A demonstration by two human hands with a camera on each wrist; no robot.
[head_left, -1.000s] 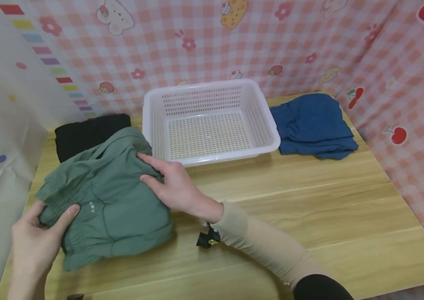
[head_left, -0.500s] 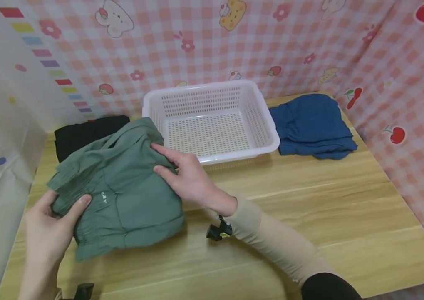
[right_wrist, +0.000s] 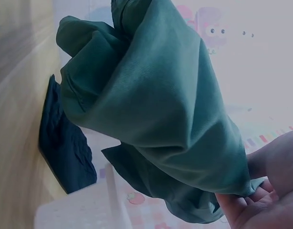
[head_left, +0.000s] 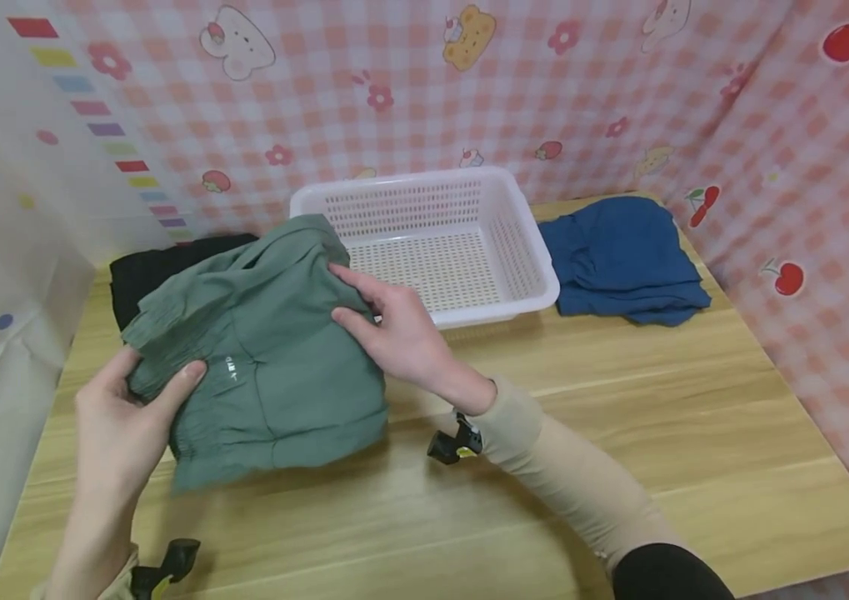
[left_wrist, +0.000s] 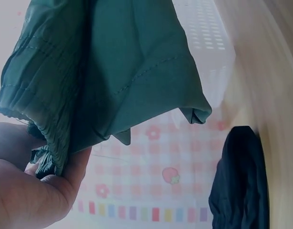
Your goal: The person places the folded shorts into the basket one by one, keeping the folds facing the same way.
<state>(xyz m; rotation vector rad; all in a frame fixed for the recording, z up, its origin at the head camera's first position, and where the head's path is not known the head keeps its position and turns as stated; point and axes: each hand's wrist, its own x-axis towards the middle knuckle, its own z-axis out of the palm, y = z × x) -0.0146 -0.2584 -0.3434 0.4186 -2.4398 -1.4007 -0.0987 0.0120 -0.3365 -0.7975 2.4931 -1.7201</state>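
Note:
Green shorts (head_left: 297,358), folded over, with a gathered elastic waistband and small white lettering, are held up above the table by both hands. My left hand (head_left: 127,417) pinches the waistband, thumb on top and fingers underneath. At the opposite side, my right hand (head_left: 409,337) grips the edge between thumb and fingers; the right wrist view shows the fingertips (right_wrist: 232,205) under the cloth. The shorts overlap the near left corner of a white plastic basket (head_left: 495,312) in the head view. Loose folds of the green cloth (left_wrist: 136,71) hang down in the left wrist view.
Folded black cloth (head_left: 157,271) lies at the back left, partly hidden behind the shorts. Right of the basket lies a folded blue garment (head_left: 622,258). Pink checked sheeting (head_left: 409,125) hangs behind the wooden table (head_left: 664,417).
Both hands have carried the green shorts to the right and away from me, toward the basket, which they now overlap more. The grip of both hands looks the same.

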